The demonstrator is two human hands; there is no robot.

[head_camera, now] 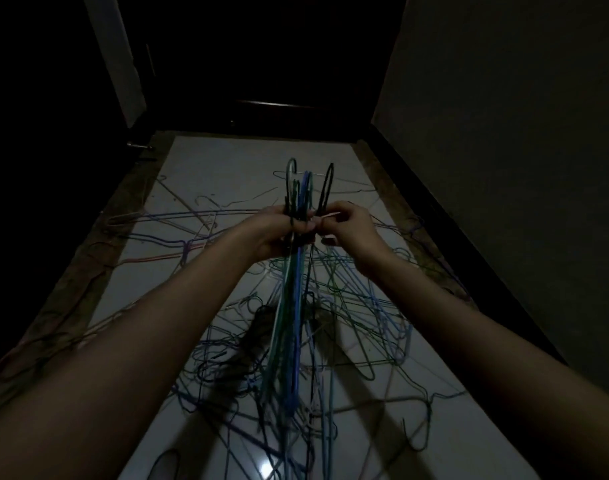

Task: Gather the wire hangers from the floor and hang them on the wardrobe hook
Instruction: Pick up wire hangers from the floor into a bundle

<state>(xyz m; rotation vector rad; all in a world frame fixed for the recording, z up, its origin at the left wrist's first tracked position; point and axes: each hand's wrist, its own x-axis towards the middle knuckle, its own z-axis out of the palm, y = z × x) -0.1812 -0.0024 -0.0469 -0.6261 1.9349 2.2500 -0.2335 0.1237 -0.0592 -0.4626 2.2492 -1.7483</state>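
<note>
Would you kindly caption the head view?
Both hands grip a bundle of wire hangers above more scattered on the floor.

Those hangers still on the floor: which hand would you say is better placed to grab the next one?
Probably the right hand. The left hand is wrapped around the bunch of hangers, so it is occupied. The right only pinches at a hook near the top and could let go to reach the loose hangers below.

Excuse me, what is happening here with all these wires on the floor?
A person is gathering wire hangers. The left hand grips a bunch of hangers by their necks, hooks pointing up. The right hand pinches at one more hanger beside the bunch. Many other hangers lie tangled on the white floor. The room is dim, and no wardrobe hook is visible.
</note>
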